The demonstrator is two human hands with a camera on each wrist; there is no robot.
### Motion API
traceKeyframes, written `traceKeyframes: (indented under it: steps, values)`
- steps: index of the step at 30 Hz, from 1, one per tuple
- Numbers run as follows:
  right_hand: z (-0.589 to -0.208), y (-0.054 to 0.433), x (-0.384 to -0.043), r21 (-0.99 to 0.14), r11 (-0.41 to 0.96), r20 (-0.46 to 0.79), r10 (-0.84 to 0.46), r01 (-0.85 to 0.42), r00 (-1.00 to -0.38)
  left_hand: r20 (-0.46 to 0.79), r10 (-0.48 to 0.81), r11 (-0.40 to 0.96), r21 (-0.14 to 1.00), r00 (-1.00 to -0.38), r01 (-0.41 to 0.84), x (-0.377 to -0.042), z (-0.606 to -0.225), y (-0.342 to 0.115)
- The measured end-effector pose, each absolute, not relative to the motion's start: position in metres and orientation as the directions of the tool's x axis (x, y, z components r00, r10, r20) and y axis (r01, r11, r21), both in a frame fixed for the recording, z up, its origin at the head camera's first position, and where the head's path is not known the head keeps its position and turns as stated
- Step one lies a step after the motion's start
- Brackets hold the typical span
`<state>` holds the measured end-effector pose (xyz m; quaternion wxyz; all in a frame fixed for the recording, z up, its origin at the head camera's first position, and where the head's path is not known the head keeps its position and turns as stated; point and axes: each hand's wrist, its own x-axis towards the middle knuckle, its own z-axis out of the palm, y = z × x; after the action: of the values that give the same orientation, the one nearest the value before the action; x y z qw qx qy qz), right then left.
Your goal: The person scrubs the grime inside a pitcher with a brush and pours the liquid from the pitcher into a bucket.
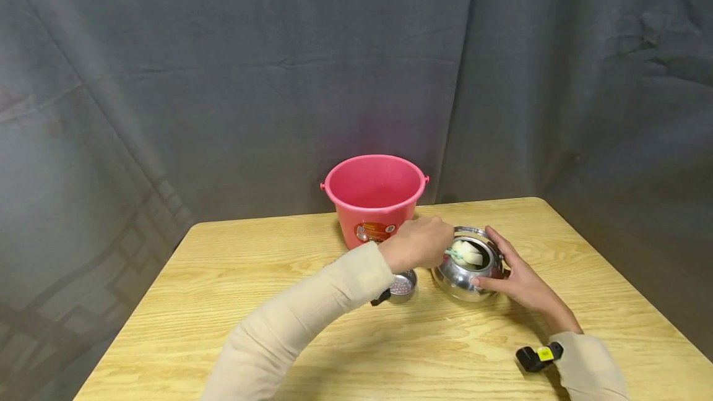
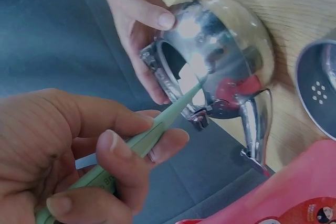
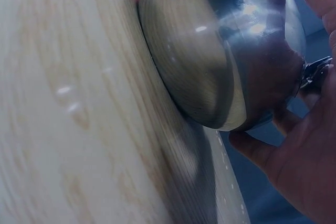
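A shiny steel kettle stands on the table at the right, its round top opening facing up. My right hand grips its side, thumb at the front and fingers round the back. In the left wrist view, my left hand pinches the pale green handle of a sponge brush between thumb and fingers. The cream sponge head sits in the kettle's mouth, its lower part hidden inside. The kettle's spout points toward the bucket. In the right wrist view, the kettle's rounded wall shows close to the tabletop.
Behind my left hand stands a pink bucket with a red label. A round steel strainer with small holes lies left of the kettle, partly behind my left forearm. The wooden table ends at a grey curtain.
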<state>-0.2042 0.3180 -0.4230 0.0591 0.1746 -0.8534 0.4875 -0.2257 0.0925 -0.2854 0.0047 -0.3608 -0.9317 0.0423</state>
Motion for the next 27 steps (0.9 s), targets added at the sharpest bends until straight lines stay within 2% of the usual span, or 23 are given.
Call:
traceKeyframes:
  steps: [17, 27]
  values:
    - [-0.4217, 0.3146, -0.2054, -0.809, 0.469, 0.269, -0.238, -0.353, -0.933, -0.002, 0.649, 0.761, -0.013, -0.761, 0.649, -0.2272, -0.2878, 0.093]
    - [-0.424, 0.3149, -0.2075, -0.808, 0.471, 0.269, -0.239, -0.353, -0.933, -0.01, 0.67, 0.742, 0.049, -0.742, 0.669, -0.2297, -0.2873, 0.0882]
